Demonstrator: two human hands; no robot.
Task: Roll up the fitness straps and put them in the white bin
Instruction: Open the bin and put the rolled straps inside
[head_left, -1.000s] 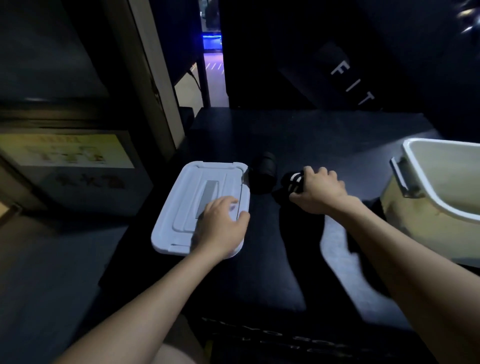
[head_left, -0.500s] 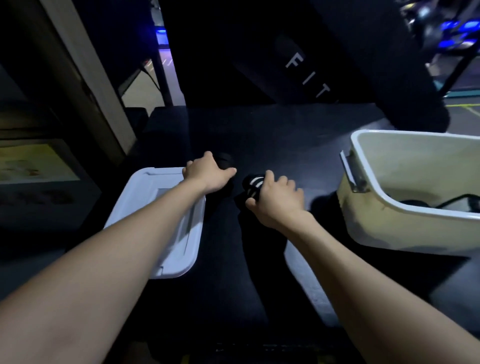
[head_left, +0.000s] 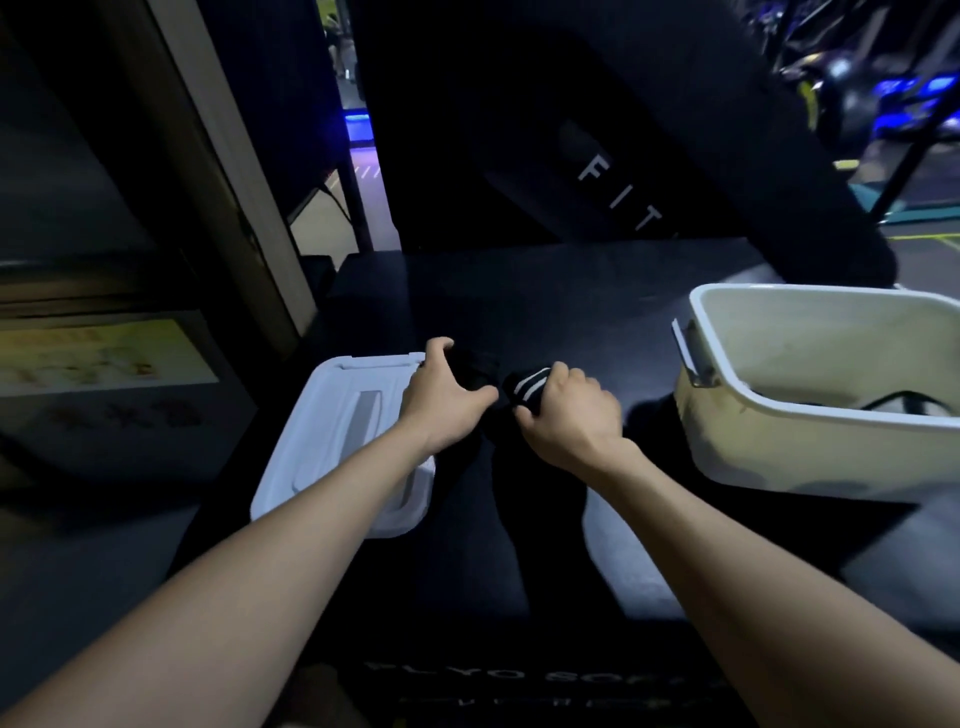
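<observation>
Two rolled black fitness straps lie side by side on the black padded box (head_left: 545, 291). My left hand (head_left: 441, 397) wraps its fingers around the plain black roll (head_left: 475, 366). My right hand (head_left: 569, 410) is closed on the second roll (head_left: 527, 387), which shows white stripes. The white bin (head_left: 779, 447) stands open to the right of my hands, apart from them. A dark strap with a pale loop (head_left: 904, 404) lies inside it.
The bin's white lid (head_left: 343, 431) lies flat at the left edge of the box, under my left forearm. A black slanted pad lettered "FIT" (head_left: 618, 192) rises behind the box. A wall post and poster are at the left.
My left hand left the lid and moved right onto the plain black roll. My right hand stayed closed on the striped roll. The view swung right, showing more of the bin.
</observation>
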